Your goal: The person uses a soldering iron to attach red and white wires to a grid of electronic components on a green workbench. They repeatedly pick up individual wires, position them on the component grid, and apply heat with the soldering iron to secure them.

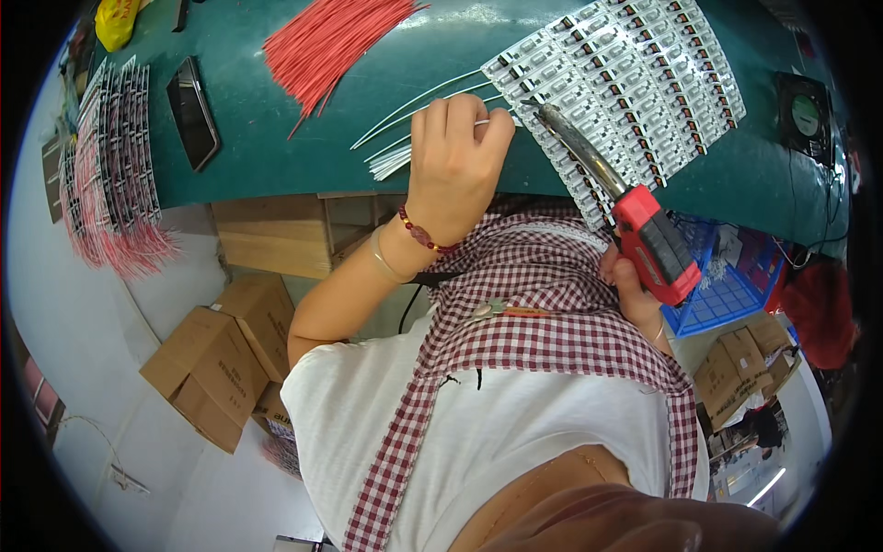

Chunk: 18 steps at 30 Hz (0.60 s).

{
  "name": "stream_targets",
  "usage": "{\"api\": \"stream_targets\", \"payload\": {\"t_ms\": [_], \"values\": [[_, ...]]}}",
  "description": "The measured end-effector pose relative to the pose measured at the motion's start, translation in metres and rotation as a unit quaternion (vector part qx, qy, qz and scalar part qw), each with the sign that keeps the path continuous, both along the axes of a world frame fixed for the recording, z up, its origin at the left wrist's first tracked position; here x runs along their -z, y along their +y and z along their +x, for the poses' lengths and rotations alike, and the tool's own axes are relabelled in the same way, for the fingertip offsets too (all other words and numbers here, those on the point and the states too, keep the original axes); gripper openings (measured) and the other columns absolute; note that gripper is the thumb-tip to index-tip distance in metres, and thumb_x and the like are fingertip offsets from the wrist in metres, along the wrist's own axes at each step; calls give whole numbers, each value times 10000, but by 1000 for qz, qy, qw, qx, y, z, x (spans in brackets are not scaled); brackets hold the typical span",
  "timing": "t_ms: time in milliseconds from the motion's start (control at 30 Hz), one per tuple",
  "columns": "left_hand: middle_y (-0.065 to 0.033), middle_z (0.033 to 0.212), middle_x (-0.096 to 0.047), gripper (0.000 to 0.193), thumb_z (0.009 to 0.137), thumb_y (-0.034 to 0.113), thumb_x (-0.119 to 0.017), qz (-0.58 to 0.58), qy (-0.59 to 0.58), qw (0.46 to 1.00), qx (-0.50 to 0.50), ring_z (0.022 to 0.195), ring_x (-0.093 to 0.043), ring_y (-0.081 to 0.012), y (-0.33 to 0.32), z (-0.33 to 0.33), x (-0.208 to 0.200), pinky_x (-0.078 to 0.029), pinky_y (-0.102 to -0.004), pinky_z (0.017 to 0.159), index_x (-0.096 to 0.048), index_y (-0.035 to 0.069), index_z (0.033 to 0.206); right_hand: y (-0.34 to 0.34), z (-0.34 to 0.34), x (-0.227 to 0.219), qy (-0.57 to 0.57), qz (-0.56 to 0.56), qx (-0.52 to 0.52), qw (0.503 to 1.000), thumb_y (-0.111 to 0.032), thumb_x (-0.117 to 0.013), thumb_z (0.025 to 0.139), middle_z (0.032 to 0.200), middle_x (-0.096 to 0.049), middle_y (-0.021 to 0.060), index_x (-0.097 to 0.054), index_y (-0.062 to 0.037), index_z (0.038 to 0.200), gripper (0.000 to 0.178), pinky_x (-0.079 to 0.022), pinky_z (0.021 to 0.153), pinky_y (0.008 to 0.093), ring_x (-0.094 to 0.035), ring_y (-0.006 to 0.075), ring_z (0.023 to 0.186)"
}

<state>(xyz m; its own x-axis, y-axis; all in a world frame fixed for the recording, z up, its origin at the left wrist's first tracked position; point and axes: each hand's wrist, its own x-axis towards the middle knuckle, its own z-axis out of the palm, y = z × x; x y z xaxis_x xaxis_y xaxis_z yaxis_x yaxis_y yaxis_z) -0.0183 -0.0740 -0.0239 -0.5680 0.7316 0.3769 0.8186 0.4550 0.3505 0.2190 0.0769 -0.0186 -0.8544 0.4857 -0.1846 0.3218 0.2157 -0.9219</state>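
Note:
My left hand [452, 158] pinches a thin white wire [480, 122] by the left edge of a panel of small circuit boards [635, 78]. Fanned out beside that hand are several loose white wires [394, 162], some reaching toward the panel. In my right hand [633, 293] is a red and black soldering gun [655, 241], gripped by its handle. Its metal barrel slants up and left over the panel. The tip is close to the panel's left edge, near my left fingertips; whether it touches anything, I cannot tell.
On the green table [253, 166] lie a bundle of red wires [331, 46], a phone [193, 115] and stacked board strips with red wires [115, 166]. A black fan-like device [803, 115] stands far right. Below are cardboard boxes [207, 368] and a blue basket [727, 285].

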Motion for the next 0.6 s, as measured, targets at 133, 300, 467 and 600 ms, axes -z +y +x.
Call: {"api": "stream_targets", "payload": {"t_ms": [133,300,467,600], "values": [[-93,862,-539,275,686,-35,-597,40,-4,998,37,771,-539,-253,-4,-5,3,-437,-354,676,-647,26,950,0,-4,0,-16,-5,-16,1000,-79,-688,786,847,-650,113,-667,-10,964,192,-490,630,301,-636,216,712],[-93,853,-549,287,678,-40,-611,62,-6,997,49,761,-544,-247,-4,-4,6,-449,-342,662,-654,21,955,-3,1,10,-33,55,-24,998,-56,-679,766,833,-634,111,-663,-11,955,195,-475,595,308,-613,241,674],[-92,853,-551,287,677,-43,-615,63,0,997,48,755,-543,-243,-3,-5,4,-452,-339,657,-656,19,954,-3,-1,5,-26,105,-55,993,-3,-682,727,808,-619,125,-658,-6,936,210,-465,553,327,-600,265,642],[-92,852,-551,291,673,-48,-614,66,-4,997,45,754,-543,-245,-3,-5,4,-452,-339,654,-656,18,953,-3,14,15,-21,91,-20,995,17,-681,714,798,-612,137,-656,-6,926,214,-464,543,330,-602,274,638]]}}
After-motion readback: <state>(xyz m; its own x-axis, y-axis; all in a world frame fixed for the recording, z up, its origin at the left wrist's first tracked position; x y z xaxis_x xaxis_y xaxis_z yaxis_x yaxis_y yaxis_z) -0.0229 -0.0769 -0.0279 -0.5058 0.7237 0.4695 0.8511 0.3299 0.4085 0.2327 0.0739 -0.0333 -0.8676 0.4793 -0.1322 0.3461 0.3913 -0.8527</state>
